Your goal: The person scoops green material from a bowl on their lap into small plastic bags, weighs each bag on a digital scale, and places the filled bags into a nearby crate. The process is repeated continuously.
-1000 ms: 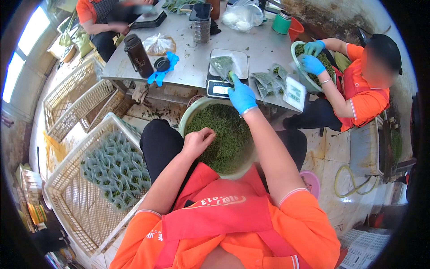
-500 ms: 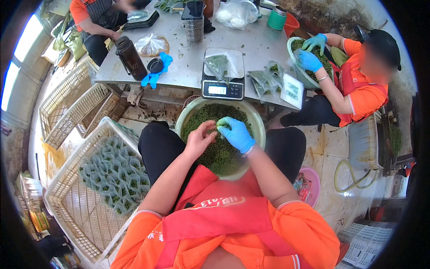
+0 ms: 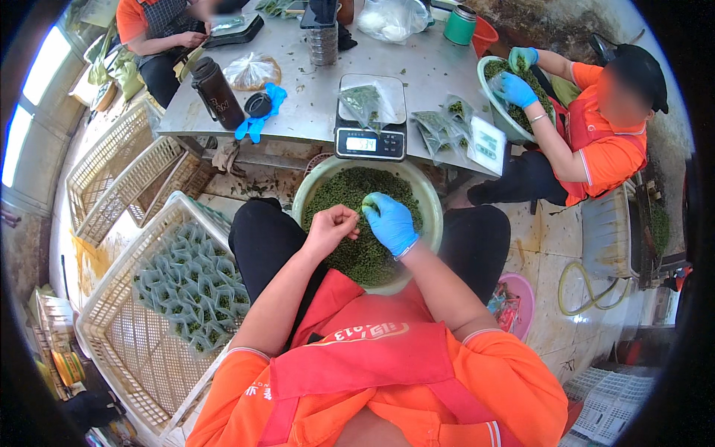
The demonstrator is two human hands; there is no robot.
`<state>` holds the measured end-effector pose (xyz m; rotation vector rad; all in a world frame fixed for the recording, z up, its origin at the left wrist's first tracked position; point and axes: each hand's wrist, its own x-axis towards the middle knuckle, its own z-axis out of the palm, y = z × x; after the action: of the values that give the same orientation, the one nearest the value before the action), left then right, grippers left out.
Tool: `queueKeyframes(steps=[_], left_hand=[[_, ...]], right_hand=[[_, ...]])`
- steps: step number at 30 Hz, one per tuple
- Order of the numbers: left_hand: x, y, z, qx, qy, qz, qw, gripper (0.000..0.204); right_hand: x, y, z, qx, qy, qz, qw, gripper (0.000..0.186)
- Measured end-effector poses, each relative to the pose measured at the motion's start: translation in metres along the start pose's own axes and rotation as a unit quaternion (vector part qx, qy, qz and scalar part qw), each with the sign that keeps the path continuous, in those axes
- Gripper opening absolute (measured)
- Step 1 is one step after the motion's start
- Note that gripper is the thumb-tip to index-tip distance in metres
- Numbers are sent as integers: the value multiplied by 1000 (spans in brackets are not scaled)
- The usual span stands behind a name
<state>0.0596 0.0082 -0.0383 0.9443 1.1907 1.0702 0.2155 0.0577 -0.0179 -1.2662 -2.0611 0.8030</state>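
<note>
Between my knees stands a pale green basin (image 3: pixel 430 201) full of small green berries (image 3: pixel 365 261) that look like green peppercorns. Over its middle, my bare left hand (image 3: pixel 333 231) is closed, thumb and fingertips pressed together; anything in them is too small to make out. Just to its right, my right hand (image 3: pixel 391 225) wears a blue glove, its fingers curled inward. A bit of green shows at those fingertips, but what it is I cannot tell. A small gap separates the hands. Beyond the basin, a digital scale (image 3: pixel 370 145) bears a clear bag of greens (image 3: pixel 363 104).
A cream plastic crate (image 3: pixel 123 354) with several filled bags (image 3: pixel 190 287) lies at left. Filled bags (image 3: pixel 439 132), a dark flask (image 3: pixel 217 95) and a blue glove (image 3: pixel 255 128) lie on the metal table (image 3: pixel 298 112). A co-worker (image 3: pixel 588 141) handles another basin (image 3: pixel 495 104) at right. A pink tub (image 3: pixel 523 302) stands by my right leg.
My hands have drawn slightly apart, and my left fingers have closed in tighter. The co-worker's gloved hands have shifted over their basin. The person at far left has moved a hand.
</note>
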Motion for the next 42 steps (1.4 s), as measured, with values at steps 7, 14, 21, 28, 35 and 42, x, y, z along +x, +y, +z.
queueKeyframes(steps=[7,14,21,28,35,42], left_hand=[[-3,-3,0,34,4,-1,999,14],[-7,-7,1,458,26,244,855,20],[-6,4,0,439,61,219,869,17],[-5,2,3,443,49,201,872,16],[-8,2,2,458,65,206,863,18],[-4,3,-7,448,98,163,874,21]], right_hand=[[8,17,-8,77,-68,4,995,25],[85,14,-26,107,48,56,992,37],[106,31,-17,30,148,-40,988,17],[34,35,-8,279,14,118,953,14],[36,35,-15,151,68,43,985,24],[74,11,-24,67,138,-92,984,29]])
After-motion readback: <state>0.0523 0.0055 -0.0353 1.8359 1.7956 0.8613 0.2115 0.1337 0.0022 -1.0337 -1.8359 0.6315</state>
